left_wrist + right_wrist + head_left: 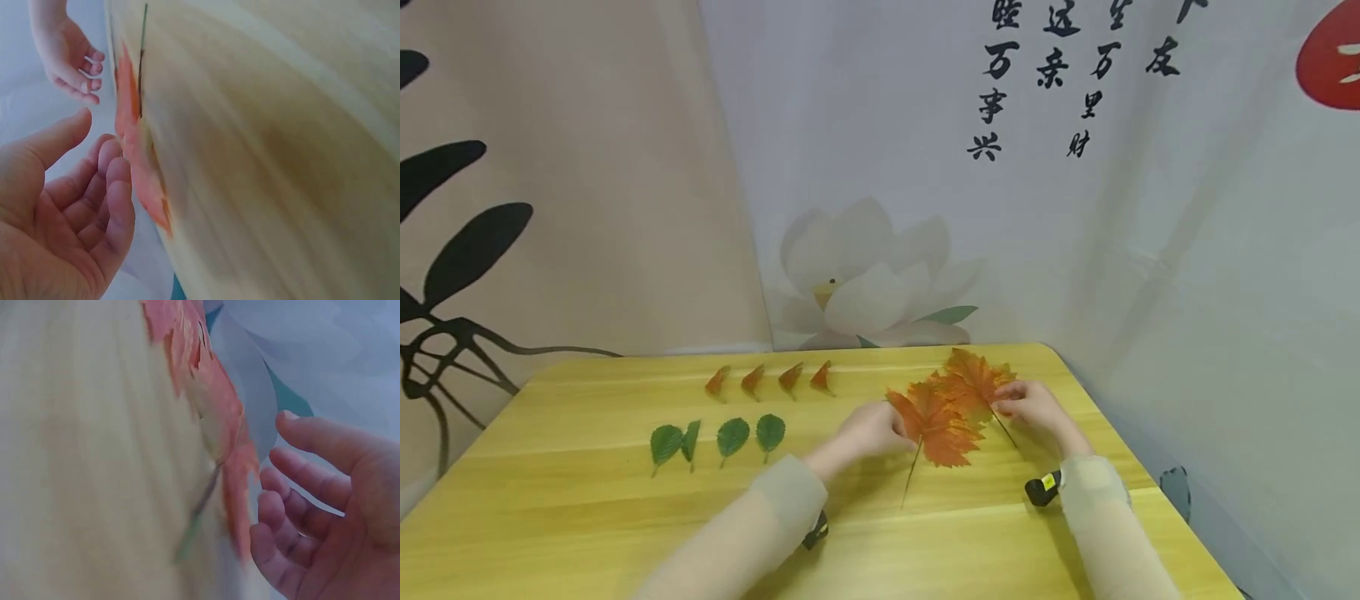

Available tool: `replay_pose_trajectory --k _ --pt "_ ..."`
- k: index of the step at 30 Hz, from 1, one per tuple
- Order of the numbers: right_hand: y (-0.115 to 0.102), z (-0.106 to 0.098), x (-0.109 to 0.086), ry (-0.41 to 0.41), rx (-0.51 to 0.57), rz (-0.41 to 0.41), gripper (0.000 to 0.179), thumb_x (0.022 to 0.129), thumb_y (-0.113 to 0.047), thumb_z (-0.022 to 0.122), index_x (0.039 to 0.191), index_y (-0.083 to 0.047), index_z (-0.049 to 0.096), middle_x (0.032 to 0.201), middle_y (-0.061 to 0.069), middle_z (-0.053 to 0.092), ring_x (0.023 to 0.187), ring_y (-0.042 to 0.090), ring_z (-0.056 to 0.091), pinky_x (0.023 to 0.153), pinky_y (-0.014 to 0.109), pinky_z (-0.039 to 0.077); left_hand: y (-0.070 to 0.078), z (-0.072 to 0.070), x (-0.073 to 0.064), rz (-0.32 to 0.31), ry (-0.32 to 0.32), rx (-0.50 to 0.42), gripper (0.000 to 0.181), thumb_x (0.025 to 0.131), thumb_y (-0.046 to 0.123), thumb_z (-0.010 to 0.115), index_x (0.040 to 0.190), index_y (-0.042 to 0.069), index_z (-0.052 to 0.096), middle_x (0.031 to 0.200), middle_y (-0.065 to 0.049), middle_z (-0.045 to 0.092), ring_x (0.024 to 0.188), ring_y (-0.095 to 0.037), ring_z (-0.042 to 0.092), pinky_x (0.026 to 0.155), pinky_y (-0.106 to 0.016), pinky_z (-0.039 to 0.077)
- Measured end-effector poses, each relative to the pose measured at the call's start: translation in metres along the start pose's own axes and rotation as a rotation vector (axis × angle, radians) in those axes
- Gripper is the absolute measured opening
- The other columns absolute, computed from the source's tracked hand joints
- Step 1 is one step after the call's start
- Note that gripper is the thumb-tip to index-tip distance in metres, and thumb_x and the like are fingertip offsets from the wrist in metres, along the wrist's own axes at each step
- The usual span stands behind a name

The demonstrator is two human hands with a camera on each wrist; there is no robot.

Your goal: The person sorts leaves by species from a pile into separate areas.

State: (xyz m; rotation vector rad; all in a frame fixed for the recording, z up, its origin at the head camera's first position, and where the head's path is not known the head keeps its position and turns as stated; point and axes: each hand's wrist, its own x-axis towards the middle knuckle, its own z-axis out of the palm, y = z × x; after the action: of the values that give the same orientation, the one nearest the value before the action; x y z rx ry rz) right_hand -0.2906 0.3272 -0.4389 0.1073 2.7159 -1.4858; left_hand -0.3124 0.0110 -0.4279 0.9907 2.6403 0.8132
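Two orange maple leaves [951,408], stems toward the person, loosely open left hand [868,429] and right hand [1033,408] beside them

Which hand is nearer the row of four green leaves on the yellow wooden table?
Left. The left hand sits just right of the green leaves; the right hand lies farther right, beyond the orange maple leaves.

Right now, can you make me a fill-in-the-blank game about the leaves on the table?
1. The small green leaves in the front row number ____.
2. The four small leaves in the row behind them are coloured ____.
3. The left hand and the right hand are at either side of the big ____ maple leaves.
4. All the leaves lie on a ____ wooden table.

Missing words: four; orange; orange; yellow
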Motion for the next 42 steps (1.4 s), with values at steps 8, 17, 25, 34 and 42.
replay_pose_trajectory --k 8,17,25,34,42 --pt "0.027 0.003 0.003 0.026 0.07 -0.014 0.049 0.091 -0.01 0.067 0.135 0.005 0.051 0.099 0.015 0.061 0.058 0.013 0.043 0.05 0.026 0.04 0.003 0.009 0.0 -0.016 -0.021 0.049 0.024 0.08 0.033 0.079 0.067 0.02 0.064 0.063 0.011 0.057 0.057 -0.008 0.049 0.057 -0.027 0.043" --pt "0.028 0.0 0.005 0.034 -0.059 0.026 0.062 0.084 -0.011 0.074 0.137 0.006 0.049 0.076 0.005 0.057 0.049 0.01 0.038 0.046 0.024 0.036 0.005 0.015 0.005 -0.035 -0.03 0.107 0.049 0.077 0.038 0.081 0.051 0.019 0.044 0.046 0.011 0.035 0.045 -0.008 0.028 0.045 -0.023 0.027" --pt "0.026 0.005 0.006 0.041 -0.087 0.031 0.062 0.081 -0.009 0.077 0.135 0.006 0.051 0.073 0.002 0.051 0.05 0.009 0.035 0.045 0.023 0.034 0.015 0.016 0.007 -0.061 -0.063 0.265 0.045 0.073 0.035 0.085 0.051 0.02 0.048 0.048 0.01 0.041 0.047 -0.009 0.037 0.043 -0.025 0.033" --pt "0.025 0.007 0.005 0.092 -0.14 0.033 0.037 0.079 -0.01 0.079 0.112 0.001 0.064 0.078 0.005 0.054 0.061 0.015 0.045 0.054 0.028 0.041 0.022 0.01 0.003 -0.117 -0.067 0.435 0.033 0.071 0.019 0.083 0.059 0.017 0.053 0.057 0.005 0.049 0.055 -0.013 0.044 0.045 -0.031 0.042" --pt "0.023 0.008 0.0 0.105 -0.195 0.047 0.018 0.08 -0.016 0.078 0.087 -0.005 0.066 0.084 0.006 0.061 0.071 0.021 0.051 0.061 0.032 0.043 0.018 0.006 0.001 -0.172 -0.108 0.295 0.037 0.068 0.006 0.072 0.055 0.017 0.04 0.049 0.005 0.032 0.048 -0.013 0.03 0.042 -0.027 0.029"
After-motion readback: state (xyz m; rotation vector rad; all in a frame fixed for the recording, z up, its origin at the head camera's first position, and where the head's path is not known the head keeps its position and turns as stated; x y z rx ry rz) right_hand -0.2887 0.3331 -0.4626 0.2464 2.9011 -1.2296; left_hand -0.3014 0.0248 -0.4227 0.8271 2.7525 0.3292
